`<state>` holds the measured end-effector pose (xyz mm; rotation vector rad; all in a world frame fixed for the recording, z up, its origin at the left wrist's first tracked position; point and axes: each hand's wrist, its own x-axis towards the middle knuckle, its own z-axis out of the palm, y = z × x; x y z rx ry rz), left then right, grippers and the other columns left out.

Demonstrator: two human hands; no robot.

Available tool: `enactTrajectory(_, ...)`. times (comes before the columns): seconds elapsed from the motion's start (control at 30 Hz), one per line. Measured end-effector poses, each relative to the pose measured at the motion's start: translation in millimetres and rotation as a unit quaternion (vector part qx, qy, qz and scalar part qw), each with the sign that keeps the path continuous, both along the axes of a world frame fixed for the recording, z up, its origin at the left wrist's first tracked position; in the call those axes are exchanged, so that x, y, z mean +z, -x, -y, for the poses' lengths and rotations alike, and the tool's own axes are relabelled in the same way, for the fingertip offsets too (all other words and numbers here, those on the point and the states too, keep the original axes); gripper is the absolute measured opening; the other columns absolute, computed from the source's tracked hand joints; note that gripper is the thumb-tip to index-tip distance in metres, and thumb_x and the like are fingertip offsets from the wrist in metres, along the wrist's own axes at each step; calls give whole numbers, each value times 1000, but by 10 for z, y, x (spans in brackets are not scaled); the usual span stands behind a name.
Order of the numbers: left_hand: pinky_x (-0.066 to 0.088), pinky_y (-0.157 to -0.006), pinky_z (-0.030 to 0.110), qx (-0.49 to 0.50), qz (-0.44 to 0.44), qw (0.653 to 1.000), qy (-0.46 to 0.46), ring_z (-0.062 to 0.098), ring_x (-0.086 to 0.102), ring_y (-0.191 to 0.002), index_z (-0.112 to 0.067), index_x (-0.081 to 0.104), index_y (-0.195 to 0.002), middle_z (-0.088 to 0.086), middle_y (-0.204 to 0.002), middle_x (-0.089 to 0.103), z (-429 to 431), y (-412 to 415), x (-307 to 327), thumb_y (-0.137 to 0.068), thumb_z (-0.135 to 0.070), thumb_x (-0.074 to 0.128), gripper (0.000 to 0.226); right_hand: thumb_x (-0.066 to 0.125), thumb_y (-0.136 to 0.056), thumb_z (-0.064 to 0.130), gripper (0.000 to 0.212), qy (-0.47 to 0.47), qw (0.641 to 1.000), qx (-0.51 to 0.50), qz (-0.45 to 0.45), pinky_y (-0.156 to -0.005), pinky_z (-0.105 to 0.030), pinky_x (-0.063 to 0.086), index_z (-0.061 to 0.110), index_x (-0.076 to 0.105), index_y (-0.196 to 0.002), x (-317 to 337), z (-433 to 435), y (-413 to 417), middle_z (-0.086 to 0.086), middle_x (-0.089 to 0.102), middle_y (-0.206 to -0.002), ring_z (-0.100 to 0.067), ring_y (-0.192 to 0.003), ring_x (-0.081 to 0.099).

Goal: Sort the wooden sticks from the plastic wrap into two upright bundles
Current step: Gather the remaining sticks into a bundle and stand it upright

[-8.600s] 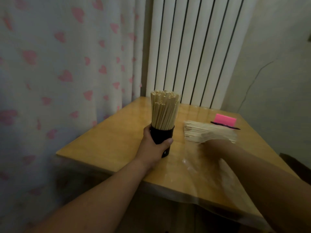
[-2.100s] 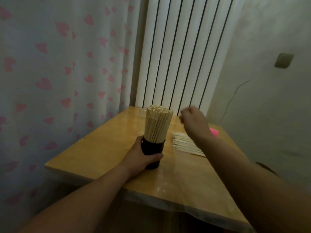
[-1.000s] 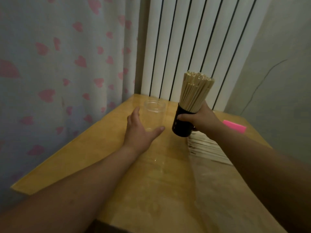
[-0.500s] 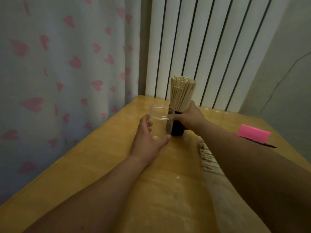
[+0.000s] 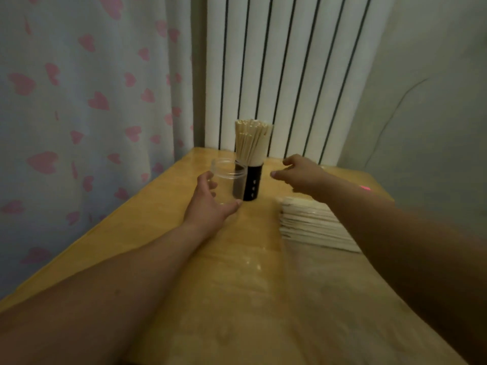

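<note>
Since half a second ago our right hand (image 5: 300, 176) has come off the black cup (image 5: 252, 187), which now stands on its own at the far end of the table (image 5: 158, 219). We read that as the first bundle being finished and parked, so the job turns to the second one.

Nearest to us the plastic wrap (image 5: 324, 285) lies flat on the right of the table, and on its far part the loose sticks (image 5: 308, 222) rest in a flat stack, partly hidden under our right forearm.

Further on, our left hand (image 5: 208, 206) holds the clear jar (image 5: 228, 177): the fingers (image 5: 209, 179) curl round its left side and the thumb presses near its base. We see nothing inside the jar, so we judge it is meant for the second bundle.

Our right hand hovers just right of the black cup, fingers loosely spread and a little bent, gripping nothing and touching nothing we can see.

Just behind the jar and touching or nearly touching it, the black cup keeps its upright bundle (image 5: 251, 142) packed tight, in front of the radiator (image 5: 290, 75)
</note>
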<state>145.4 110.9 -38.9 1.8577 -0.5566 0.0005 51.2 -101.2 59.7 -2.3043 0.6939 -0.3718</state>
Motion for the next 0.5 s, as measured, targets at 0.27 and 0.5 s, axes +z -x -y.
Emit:
enactTrajectory(0.27,47,-104,36,-24,35,999,24,18,55,-127,-25,23,-157,1,-145,48,-239,913,39,-78,-42,93,107,62,-105,36,35,-14,996,82,20,-62,-35,52,6,77,-94,395,-282,2086,-11,78,-80,-22,-67,69)
enactTrajectory(0.5,46,-106,38,-24,-7,999,32,24,50,-136,-25,18,-160,5,-152,44,-259,1298,-95,-85,-36,89,104,53,-109,27,38,125,961,163,-187,-114,-35,45,29,59,-147,-328,-582,2640,8,60,-148,-11,-134,57)
